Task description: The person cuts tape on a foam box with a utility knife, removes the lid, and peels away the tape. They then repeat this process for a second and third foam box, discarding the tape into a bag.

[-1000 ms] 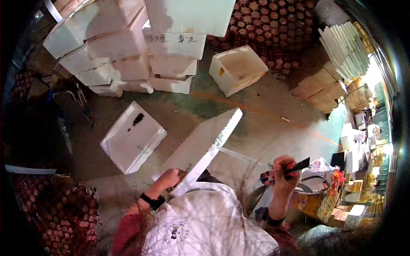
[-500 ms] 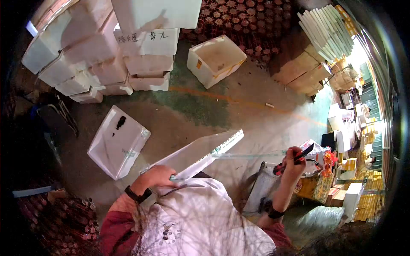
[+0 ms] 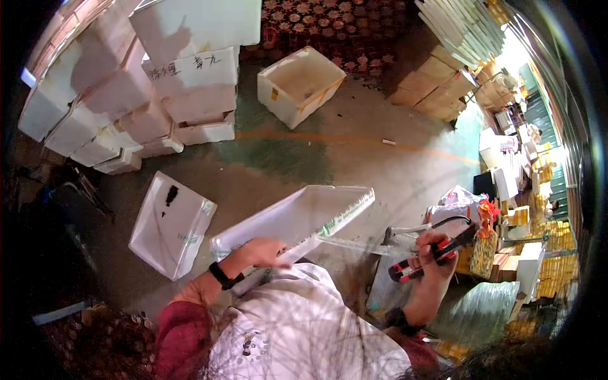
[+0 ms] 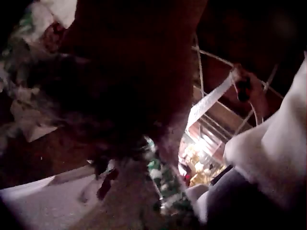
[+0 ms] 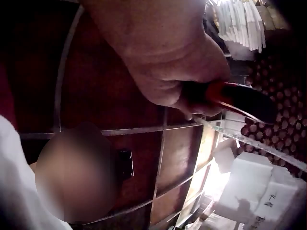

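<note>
A white foam box (image 3: pixel 266 221) leans tilted against the person's front, with green-printed tape (image 3: pixel 342 217) along its edge. My left hand (image 3: pixel 259 253) rests over the near part of that edge, fingers pointing right; in the left wrist view it is dark and blurred, with green-printed tape (image 4: pixel 165 184) beside it. My right hand (image 3: pixel 434 263) grips a red and black utility knife (image 3: pixel 408 270), held out to the right of the box. From the box's edge a strip of clear tape (image 3: pixel 361 246) stretches taut to the right hand; the right wrist view also shows this strip (image 5: pixel 249 140).
A second white foam box (image 3: pixel 171 221) with a dark mark lies at left. Stacked foam boxes (image 3: pixel 196 95) stand behind, and an open foam box (image 3: pixel 301 82) sits on the floor. Cartons (image 3: pixel 430 82) and foam sheets (image 3: pixel 462 28) are at back right, a wrapped bundle (image 3: pixel 459 206) nearer.
The foam box has turned, showing more of its side. My left hand has slid along its edge to the right. The right hand has turned with the knife, keeping the tape strip stretched.
</note>
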A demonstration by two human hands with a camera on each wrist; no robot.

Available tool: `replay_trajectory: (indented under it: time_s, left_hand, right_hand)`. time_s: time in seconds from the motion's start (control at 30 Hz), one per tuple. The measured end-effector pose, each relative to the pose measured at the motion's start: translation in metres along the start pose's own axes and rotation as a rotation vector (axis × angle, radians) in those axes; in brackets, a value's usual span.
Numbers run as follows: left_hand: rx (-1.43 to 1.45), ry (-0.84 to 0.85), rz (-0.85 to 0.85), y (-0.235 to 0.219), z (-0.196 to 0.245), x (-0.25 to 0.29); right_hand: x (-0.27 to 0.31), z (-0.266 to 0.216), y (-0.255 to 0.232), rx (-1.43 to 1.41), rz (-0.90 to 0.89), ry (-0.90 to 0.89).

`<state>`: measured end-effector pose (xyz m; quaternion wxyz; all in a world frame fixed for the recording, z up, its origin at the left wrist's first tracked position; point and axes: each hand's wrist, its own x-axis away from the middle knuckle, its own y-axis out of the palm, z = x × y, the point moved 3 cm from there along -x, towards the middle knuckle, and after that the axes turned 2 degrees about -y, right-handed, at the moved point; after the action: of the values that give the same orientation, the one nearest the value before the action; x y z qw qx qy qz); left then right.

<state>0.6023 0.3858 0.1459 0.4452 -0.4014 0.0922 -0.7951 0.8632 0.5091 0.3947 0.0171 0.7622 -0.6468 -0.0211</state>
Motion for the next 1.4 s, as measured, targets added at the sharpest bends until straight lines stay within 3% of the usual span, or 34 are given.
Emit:
replay_trajectory:
  time_s: [0.1,0.3,0.43,0.67,0.97,1.07,1.17,1.27,1.33,1.37,1.4]
  left_hand:
    - [-0.133,-0.019,-0.042,0.008,-0.011,-0.027]
    - [-0.105,0.014,0.033,0.004,-0.016,-0.011]
    - [-0.112,0.019,0.115,0.004,-0.018,0.001]
    - [-0.025,0.001,0.252,0.020,-0.022,0.002]
    - [-0.137,0.009,0.337,0.018,-0.011,0.008]
    - [-0.047,-0.013,0.373,0.027,-0.020,0.006]
    - [0.170,0.073,0.498,0.027,-0.025,0.011]
    - [0.298,0.112,0.437,0.026,-0.029,0.012]
    - [0.441,0.121,0.376,0.023,-0.033,0.010]
    - [0.512,0.127,0.345,0.022,-0.035,0.009]
    - [0.611,0.078,0.321,0.026,-0.037,0.007]
  right_hand:
    - [-0.010,0.003,-0.008,0.020,0.066,-0.039]
    - [-0.045,0.035,-0.068,0.304,0.274,-0.216]
    - [-0.049,0.045,-0.085,0.318,0.343,-0.165]
    - [-0.049,0.044,-0.102,0.345,0.344,-0.164]
    - [-0.048,0.051,-0.102,0.405,0.314,-0.160]
    - [-0.046,0.050,-0.098,0.373,0.314,-0.149]
    - [-0.042,0.051,-0.093,0.402,0.305,-0.145]
    - [-0.034,0.063,-0.077,0.577,0.167,-0.063]
    - [-0.022,0.063,-0.031,0.572,0.007,0.176]
    - [-0.021,0.095,-0.023,0.529,-0.168,-0.012]
    - [-0.014,0.104,-0.003,0.587,-0.334,0.056]
